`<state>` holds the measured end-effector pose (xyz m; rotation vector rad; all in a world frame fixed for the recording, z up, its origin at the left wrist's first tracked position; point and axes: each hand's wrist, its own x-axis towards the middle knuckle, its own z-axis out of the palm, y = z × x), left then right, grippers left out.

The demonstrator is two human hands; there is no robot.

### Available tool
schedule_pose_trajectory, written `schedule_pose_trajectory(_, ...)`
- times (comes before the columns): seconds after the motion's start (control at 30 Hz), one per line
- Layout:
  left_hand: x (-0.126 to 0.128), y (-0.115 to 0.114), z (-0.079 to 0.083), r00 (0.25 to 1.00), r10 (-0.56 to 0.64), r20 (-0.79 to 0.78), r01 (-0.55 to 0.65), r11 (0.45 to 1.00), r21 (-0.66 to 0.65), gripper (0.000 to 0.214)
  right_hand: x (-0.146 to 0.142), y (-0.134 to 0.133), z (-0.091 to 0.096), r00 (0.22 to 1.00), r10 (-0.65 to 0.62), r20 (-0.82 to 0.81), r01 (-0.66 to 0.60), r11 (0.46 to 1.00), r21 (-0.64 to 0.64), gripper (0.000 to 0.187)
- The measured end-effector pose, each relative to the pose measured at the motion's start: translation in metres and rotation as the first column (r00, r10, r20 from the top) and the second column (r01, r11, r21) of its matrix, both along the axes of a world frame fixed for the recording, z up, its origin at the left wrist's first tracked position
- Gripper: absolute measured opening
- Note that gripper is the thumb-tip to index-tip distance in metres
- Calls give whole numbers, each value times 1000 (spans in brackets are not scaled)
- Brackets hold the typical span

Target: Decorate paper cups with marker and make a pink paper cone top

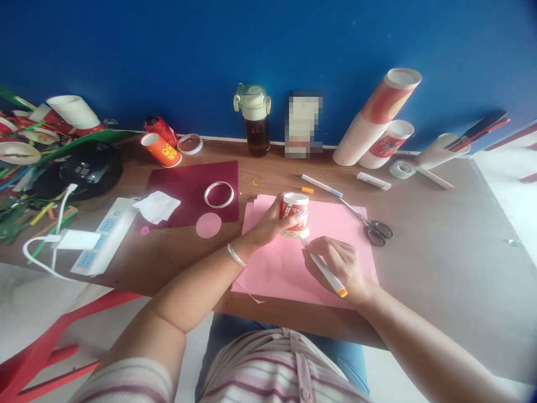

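Note:
My left hand (274,223) is wrapped around a red and white paper cup (296,212), which stands on pink paper (335,218). My right hand (335,260) grips a white marker (327,274) with an orange end; its tip is at the lower rim of the cup, though I cannot tell whether it touches. Faint curved lines show on the pink paper left of the marker. Behind the cup lies a small orange cap (307,190). A second marker (321,184) with a blue end rests beyond the sheet. Scissors (375,230) lie across the sheet's right edge.
Stacked paper cups (361,137), tape (403,168) and a pen cup (438,151) stand at the back right. A drink bottle (257,126) is by the wall. To the left are dark red paper (180,184), a pink disc (208,225), a power strip (107,235) and an orange cup (161,150).

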<state>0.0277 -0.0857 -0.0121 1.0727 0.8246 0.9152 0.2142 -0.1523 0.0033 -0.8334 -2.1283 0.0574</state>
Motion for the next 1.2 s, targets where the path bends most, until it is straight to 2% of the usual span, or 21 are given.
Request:
schedule_pose_trajectory(0.47,0,-1,3,1000,-2,-29,1,1000,-15,44,0,-2,-1,999,31,-40,-33,998,-48,19)
schedule_pose_trajectory(0.77,-2,0,-3,1000,-25,7,25,1000,15,42,2,-2,5,999,7,-46,-8,1000,-18,21)
schedule_pose_trajectory(1.2,-2,1,-6,999,-17,52,17,1000,2,44,3,-2,2,999,15,-43,-16,1000,-17,19)
